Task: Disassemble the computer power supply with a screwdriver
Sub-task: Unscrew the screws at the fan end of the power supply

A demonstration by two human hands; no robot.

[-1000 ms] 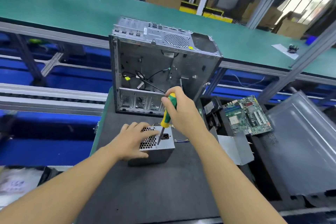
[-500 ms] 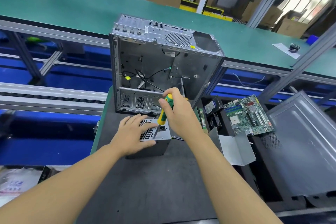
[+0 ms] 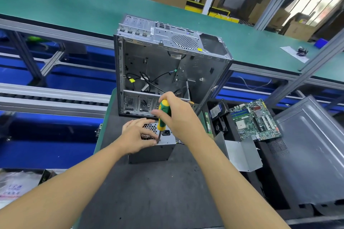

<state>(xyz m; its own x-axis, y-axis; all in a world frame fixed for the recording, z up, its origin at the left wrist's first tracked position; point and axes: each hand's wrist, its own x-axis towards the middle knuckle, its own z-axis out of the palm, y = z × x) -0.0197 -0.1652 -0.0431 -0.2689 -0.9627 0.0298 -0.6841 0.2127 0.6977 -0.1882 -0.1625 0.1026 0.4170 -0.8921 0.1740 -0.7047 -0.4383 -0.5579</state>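
Right hand (image 3: 178,117) grips the screwdriver (image 3: 162,117); its tip has moved to the near edge of the power supply (image 3: 154,151). Left hand (image 3: 137,137) presses alongside with loose fingers, suggesting another screw.

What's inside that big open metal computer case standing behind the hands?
The open grey metal computer case is mostly bare: loose black cables, a small yellow connector and a perforated metal bay at the bottom. The right hand covers its lower right corner.

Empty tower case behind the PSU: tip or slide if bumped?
Probably light for its size: the computer case looks gutted, only loose cables inside. It stands on end, tall, so a high push likely tips it. Sheet-metal frame looks stiff.
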